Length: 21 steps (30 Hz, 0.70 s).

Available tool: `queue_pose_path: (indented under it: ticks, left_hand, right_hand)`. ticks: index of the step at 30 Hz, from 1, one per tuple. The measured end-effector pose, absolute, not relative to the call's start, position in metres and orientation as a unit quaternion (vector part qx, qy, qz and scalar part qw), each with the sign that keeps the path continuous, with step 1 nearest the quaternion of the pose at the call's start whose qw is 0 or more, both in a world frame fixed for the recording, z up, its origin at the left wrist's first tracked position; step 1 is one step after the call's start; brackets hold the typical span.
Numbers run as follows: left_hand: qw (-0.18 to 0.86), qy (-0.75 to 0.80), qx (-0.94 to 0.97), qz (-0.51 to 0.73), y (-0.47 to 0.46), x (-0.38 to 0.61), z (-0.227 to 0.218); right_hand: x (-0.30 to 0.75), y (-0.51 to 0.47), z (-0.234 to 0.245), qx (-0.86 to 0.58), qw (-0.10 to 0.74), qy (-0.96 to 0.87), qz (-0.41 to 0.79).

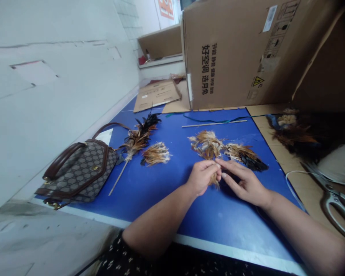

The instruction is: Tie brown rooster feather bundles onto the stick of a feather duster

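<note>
My left hand (202, 177) is closed around a small bunch of light-brown feathers (214, 181), whose tips stick out below the fingers. My right hand (244, 183) reaches in from the right, its index fingertip at my left thumb and its own thumb held a little apart. Just beyond the hands lies a loose pile of tan and brown feathers (207, 143). To its right is a heap of brown and black feathers (247, 155). A smaller cluster of orange-brown feathers (156, 154) lies to the left. Beside that cluster is a thin stick (118, 178) with feathers (140, 136) around its upper part.
A patterned handbag (86, 170) stands on the left of the blue table surface (172, 199). A large cardboard box (232, 57) rises at the back. Scissors (333, 199), a cone of thread (340, 163) and dark feathers (296, 134) are at the right. A thin strip (214, 124) lies behind.
</note>
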State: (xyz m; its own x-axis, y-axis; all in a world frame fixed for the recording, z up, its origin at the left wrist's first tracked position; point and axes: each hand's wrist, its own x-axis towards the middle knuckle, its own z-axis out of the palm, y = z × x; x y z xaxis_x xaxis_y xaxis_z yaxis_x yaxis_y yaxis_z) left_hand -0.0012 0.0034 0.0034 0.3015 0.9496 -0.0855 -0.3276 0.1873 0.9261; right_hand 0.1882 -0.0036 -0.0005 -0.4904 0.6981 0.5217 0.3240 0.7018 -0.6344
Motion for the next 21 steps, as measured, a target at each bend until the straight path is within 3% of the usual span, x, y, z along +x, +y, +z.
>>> queue_pose_path:
  ticks: [21]
  left_hand:
    - [0.69, 0.336, 0.444, 0.464, 0.004, -0.003, -0.002]
  right_hand:
    - [0.187, -0.007, 0.008, -0.312, 0.437, -0.809, 0.241]
